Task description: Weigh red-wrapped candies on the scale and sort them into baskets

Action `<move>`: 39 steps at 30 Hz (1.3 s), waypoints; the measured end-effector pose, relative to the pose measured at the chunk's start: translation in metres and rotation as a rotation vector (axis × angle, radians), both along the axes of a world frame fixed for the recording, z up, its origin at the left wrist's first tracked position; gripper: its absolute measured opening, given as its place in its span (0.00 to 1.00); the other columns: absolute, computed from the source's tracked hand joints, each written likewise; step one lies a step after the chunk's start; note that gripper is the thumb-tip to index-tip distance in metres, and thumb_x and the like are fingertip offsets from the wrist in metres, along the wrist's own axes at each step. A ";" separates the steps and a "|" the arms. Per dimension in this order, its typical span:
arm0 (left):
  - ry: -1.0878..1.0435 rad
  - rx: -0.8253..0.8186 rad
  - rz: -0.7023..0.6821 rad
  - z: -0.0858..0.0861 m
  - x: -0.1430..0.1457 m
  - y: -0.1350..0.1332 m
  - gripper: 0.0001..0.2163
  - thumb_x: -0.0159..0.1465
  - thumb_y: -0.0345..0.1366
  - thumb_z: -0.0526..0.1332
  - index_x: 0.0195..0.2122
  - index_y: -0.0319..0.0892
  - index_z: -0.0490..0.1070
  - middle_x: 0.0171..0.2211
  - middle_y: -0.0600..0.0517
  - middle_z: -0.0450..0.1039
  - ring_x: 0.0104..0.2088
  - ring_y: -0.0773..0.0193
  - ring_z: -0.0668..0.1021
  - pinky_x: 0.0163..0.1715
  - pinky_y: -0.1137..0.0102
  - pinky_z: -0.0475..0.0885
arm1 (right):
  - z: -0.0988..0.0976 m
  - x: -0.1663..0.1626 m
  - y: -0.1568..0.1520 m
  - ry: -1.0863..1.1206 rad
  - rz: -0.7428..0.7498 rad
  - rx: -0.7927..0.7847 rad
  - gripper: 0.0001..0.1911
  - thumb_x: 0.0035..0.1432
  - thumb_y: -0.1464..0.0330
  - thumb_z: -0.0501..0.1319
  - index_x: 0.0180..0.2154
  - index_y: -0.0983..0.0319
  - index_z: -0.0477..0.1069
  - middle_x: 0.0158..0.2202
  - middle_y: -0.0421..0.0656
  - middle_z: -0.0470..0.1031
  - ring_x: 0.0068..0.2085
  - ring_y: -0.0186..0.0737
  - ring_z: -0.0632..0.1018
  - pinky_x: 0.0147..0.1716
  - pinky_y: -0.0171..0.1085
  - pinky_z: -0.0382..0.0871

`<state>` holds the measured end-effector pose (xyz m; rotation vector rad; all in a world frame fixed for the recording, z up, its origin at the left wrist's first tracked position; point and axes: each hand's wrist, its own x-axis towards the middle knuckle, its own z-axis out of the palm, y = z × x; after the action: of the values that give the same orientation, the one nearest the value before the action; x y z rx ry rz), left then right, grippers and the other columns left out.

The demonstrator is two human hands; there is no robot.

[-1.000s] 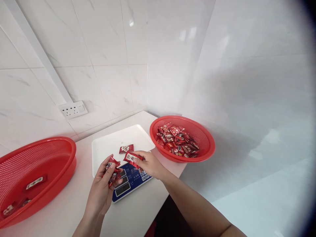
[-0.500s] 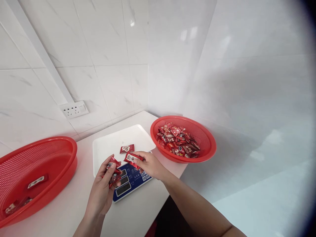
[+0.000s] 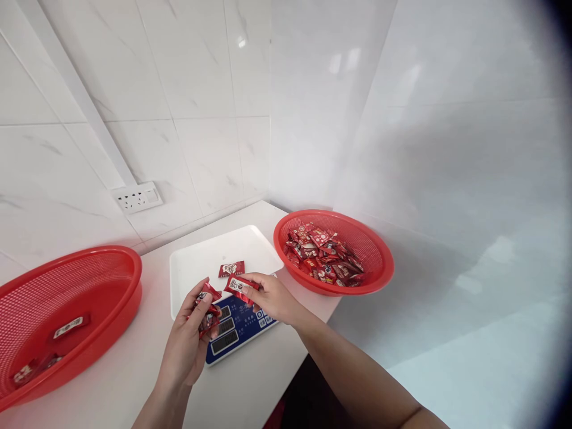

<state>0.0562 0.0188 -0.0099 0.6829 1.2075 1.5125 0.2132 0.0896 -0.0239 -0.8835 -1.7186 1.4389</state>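
Note:
My left hand (image 3: 193, 328) is closed round a small bunch of red wrapped candies (image 3: 208, 322), held over the near left part of the scale's blue panel. Between the thumb and fingers of my right hand (image 3: 273, 298) is one red candy packet (image 3: 241, 288) with a white label, close to the left hand's bunch. Both hands are above the digital scale (image 3: 243, 330), which has several small displays and a white tray (image 3: 192, 262). Another red candy packet (image 3: 231, 269) lies flat on that tray, just behind my right fingers.
On the right stands a red mesh basket (image 3: 384, 262) heaped with red candy packets. A second red basket (image 3: 129, 298) at the left holds a few packets. The white table (image 3: 156, 292) meets tiled walls, with a socket (image 3: 137, 198) on the left one.
The view has shifted very slightly, so everything sits a little to the right. Both hands keep the same hold on their candies, and nothing has been put down.

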 end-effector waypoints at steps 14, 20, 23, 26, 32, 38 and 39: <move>-0.008 0.008 0.015 -0.002 -0.003 -0.001 0.21 0.52 0.43 0.66 0.47 0.50 0.67 0.35 0.55 0.68 0.25 0.70 0.69 0.11 0.80 0.62 | 0.008 -0.004 0.028 -0.149 -0.111 0.143 0.19 0.57 0.64 0.55 0.51 0.57 0.67 0.37 0.42 0.74 0.28 0.33 0.73 0.26 0.33 0.69; -0.006 0.010 0.022 -0.001 -0.005 -0.003 0.17 0.53 0.43 0.66 0.42 0.48 0.67 0.36 0.54 0.69 0.25 0.70 0.69 0.12 0.80 0.62 | 0.017 -0.018 0.062 -0.389 -0.223 0.317 0.22 0.58 0.64 0.54 0.54 0.59 0.64 0.46 0.45 0.73 0.37 0.38 0.74 0.39 0.39 0.68; -0.001 -0.007 0.019 0.000 -0.006 -0.006 0.16 0.52 0.44 0.66 0.40 0.47 0.67 0.33 0.55 0.69 0.24 0.70 0.69 0.12 0.80 0.62 | 0.019 -0.021 0.058 -0.495 -0.244 0.429 0.24 0.57 0.64 0.55 0.55 0.60 0.62 0.50 0.48 0.70 0.39 0.40 0.74 0.44 0.42 0.65; 0.028 -0.042 -0.036 -0.001 -0.006 -0.009 0.17 0.52 0.44 0.66 0.42 0.48 0.66 0.28 0.57 0.67 0.24 0.70 0.69 0.13 0.79 0.61 | 0.018 -0.021 0.039 -0.432 -0.186 0.455 0.20 0.58 0.64 0.55 0.52 0.61 0.67 0.48 0.47 0.71 0.39 0.39 0.74 0.42 0.40 0.66; 0.163 -0.076 -0.212 -0.004 0.002 -0.014 0.20 0.54 0.48 0.63 0.44 0.49 0.63 0.23 0.59 0.64 0.23 0.69 0.67 0.15 0.78 0.62 | 0.013 -0.018 0.001 -0.185 0.090 0.278 0.13 0.57 0.62 0.56 0.42 0.59 0.73 0.39 0.41 0.76 0.36 0.34 0.74 0.36 0.33 0.67; 0.233 -0.076 -0.224 -0.002 0.013 -0.015 0.21 0.53 0.48 0.63 0.46 0.48 0.62 0.23 0.58 0.62 0.21 0.69 0.66 0.14 0.77 0.62 | 0.011 -0.014 -0.006 -0.205 0.041 0.237 0.09 0.56 0.67 0.56 0.35 0.61 0.74 0.33 0.40 0.76 0.34 0.33 0.75 0.33 0.31 0.66; 0.235 -0.077 -0.221 -0.001 0.014 -0.015 0.22 0.53 0.48 0.63 0.47 0.48 0.62 0.23 0.58 0.62 0.22 0.69 0.66 0.14 0.77 0.62 | 0.011 -0.014 -0.006 -0.204 0.032 0.228 0.09 0.56 0.68 0.55 0.33 0.61 0.74 0.32 0.40 0.76 0.33 0.33 0.75 0.32 0.31 0.66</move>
<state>0.0706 0.0038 -0.0113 0.9299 1.3116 1.2215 0.1997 0.0833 -0.0128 -0.9054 -2.0100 1.1751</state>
